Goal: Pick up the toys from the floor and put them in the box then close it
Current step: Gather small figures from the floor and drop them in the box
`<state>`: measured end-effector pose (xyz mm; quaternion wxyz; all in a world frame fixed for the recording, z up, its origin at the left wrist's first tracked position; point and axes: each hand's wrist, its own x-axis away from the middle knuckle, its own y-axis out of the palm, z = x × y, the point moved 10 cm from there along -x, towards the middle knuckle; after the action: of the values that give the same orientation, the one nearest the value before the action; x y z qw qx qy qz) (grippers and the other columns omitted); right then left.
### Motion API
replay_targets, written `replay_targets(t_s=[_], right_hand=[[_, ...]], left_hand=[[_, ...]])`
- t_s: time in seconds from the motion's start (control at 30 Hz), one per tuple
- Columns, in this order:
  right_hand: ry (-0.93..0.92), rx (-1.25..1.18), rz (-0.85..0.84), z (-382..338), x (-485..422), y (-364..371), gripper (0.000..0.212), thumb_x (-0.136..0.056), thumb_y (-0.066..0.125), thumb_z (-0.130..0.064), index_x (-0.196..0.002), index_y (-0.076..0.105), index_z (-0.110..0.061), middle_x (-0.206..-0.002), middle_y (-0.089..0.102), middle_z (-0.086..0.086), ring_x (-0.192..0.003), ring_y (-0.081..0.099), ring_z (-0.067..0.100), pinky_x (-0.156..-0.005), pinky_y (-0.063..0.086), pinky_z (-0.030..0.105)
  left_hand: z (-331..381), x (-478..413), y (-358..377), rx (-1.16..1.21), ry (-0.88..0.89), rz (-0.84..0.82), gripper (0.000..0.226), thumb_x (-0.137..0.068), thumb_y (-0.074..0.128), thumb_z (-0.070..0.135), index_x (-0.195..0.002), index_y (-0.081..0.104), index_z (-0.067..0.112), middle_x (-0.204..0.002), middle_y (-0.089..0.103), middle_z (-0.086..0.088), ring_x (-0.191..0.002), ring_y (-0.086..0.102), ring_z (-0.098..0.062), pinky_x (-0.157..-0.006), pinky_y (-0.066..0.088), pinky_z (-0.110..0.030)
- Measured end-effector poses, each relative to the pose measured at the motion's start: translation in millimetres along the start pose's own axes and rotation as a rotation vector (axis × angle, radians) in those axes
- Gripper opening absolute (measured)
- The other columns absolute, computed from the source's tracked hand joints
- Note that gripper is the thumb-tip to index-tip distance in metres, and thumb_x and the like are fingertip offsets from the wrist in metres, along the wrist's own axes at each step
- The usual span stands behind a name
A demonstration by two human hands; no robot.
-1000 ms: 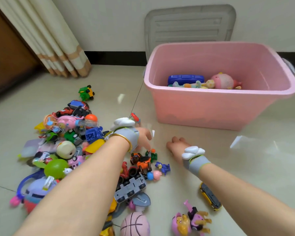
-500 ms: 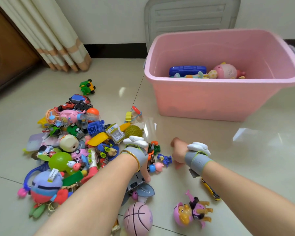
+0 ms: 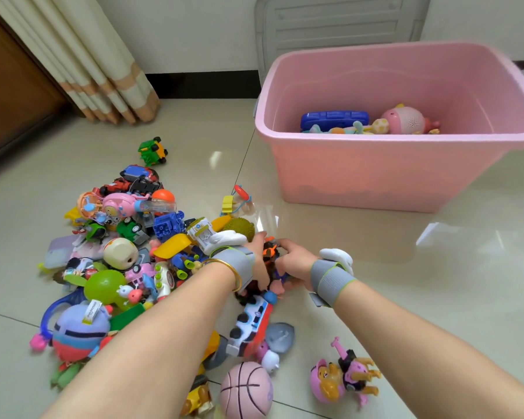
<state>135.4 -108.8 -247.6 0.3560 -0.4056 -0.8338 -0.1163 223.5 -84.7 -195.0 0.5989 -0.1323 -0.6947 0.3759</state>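
A heap of small toys (image 3: 127,255) covers the floor at left and centre. The open pink box (image 3: 363,176) stands at the right rear, with a blue toy (image 3: 333,119) and a pink round toy (image 3: 406,119) inside. My left hand (image 3: 259,261) and my right hand (image 3: 294,264) meet at the heap's right edge. Together they cup a cluster of small figures (image 3: 271,255), orange, black and pink, with fingers curled round them. What lies under the palms is hidden.
The grey lid (image 3: 339,28) leans on the wall behind the box. A pink basketball (image 3: 246,390) and a pink pup figure (image 3: 342,379) lie near the front. A toy train (image 3: 251,328) sits under my left forearm. A curtain (image 3: 103,62) and a wooden cabinet (image 3: 9,95) stand at the left.
Both hands have come together over the small figures by the heap's right edge and closed round them. The yellow car near my right wrist is out of sight now.
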Motion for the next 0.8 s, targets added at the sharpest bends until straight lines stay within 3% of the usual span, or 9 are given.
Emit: replay_targets(t_s=[0.1,0.2,0.33,0.4,0.5,0.63,0.73,0.8], right_hand=[[0.052,-0.259,-0.042,3.3,2.0,0.0,0.060,-0.081,0.030,0.013,-0.122,0.047,-0.027,-0.095,0.052,0.010,-0.088,0.052,0.029,-0.072,0.053,0.042],[0.111,-0.461,-0.041,7.8,2.2,-6.0,0.047,-0.081,0.027,0.011,-0.111,0.050,-0.017,-0.099,0.051,0.014,-0.082,0.053,0.031,-0.068,0.052,0.042],[0.131,-0.418,0.048,0.8,6.0,-15.1,0.025,-0.083,0.033,0.004,-0.092,0.052,-0.009,-0.090,0.049,0.015,-0.080,0.052,0.030,-0.058,0.047,0.035],[0.100,-0.357,0.077,-15.3,11.1,-19.3,0.021,-0.084,0.034,0.005,-0.084,0.051,-0.007,-0.083,0.050,0.015,-0.074,0.051,0.029,-0.062,0.047,0.035],[0.010,-0.300,0.106,-57.0,24.7,-26.3,0.024,-0.086,0.034,0.007,-0.075,0.050,-0.007,-0.085,0.053,0.017,-0.084,0.052,0.031,-0.082,0.049,0.046],[-0.233,-0.333,0.107,-136.1,51.6,-34.5,0.036,-0.084,0.031,0.010,-0.091,0.056,-0.014,-0.083,0.056,0.012,-0.074,0.055,0.027,-0.088,0.049,0.047],[-0.394,-0.402,0.115,-185.6,76.4,-48.3,0.037,-0.082,0.028,0.010,-0.087,0.057,-0.014,-0.075,0.051,0.012,-0.064,0.049,0.024,-0.076,0.052,0.041],[-0.494,-0.443,0.142,-211.7,94.6,-67.1,0.044,-0.082,0.028,0.009,-0.099,0.060,-0.016,-0.079,0.056,0.010,-0.066,0.052,0.021,-0.068,0.050,0.033]], left_hand=[[8.2,-6.9,-2.2,0.200,0.027,0.009,0.103,-0.075,0.075,0.012,-0.149,0.007,0.031,-0.133,0.039,-0.016,-0.113,0.055,-0.039,-0.077,0.056,-0.042],[7.7,-8.1,-1.3,0.424,0.023,-0.041,0.091,-0.075,0.073,0.000,-0.145,0.023,0.031,-0.130,0.039,-0.018,-0.099,0.062,-0.041,-0.073,0.059,-0.051],[8.0,-5.5,-2.4,0.412,0.011,-0.033,0.082,-0.074,0.072,0.004,-0.140,0.028,0.028,-0.123,0.044,-0.017,-0.097,0.064,-0.040,-0.073,0.059,-0.052],[9.3,-2.3,-10.7,0.381,0.011,0.009,0.082,-0.069,0.072,0.009,-0.136,0.030,0.028,-0.119,0.046,-0.016,-0.097,0.064,-0.040,-0.072,0.059,-0.052],[8.0,7.0,-44.5,0.332,0.034,0.133,0.074,-0.065,0.071,0.012,-0.127,0.033,0.024,-0.117,0.049,-0.016,-0.095,0.065,-0.039,-0.074,0.059,-0.050],[1.1,43.9,-119.9,0.287,0.078,0.362,0.082,-0.065,0.068,0.011,-0.135,0.030,0.027,-0.122,0.041,-0.017,-0.100,0.061,-0.042,-0.083,0.057,-0.048],[7.7,79.7,-175.9,0.275,0.129,0.514,0.078,-0.074,0.065,0.004,-0.140,0.028,0.025,-0.128,0.034,-0.015,-0.108,0.058,-0.044,-0.090,0.053,-0.045],[23.1,102.2,-209.5,0.281,0.190,0.636,0.074,-0.079,0.063,0.003,-0.141,0.029,0.024,-0.130,0.032,-0.015,-0.108,0.058,-0.043,-0.084,0.052,-0.037]])
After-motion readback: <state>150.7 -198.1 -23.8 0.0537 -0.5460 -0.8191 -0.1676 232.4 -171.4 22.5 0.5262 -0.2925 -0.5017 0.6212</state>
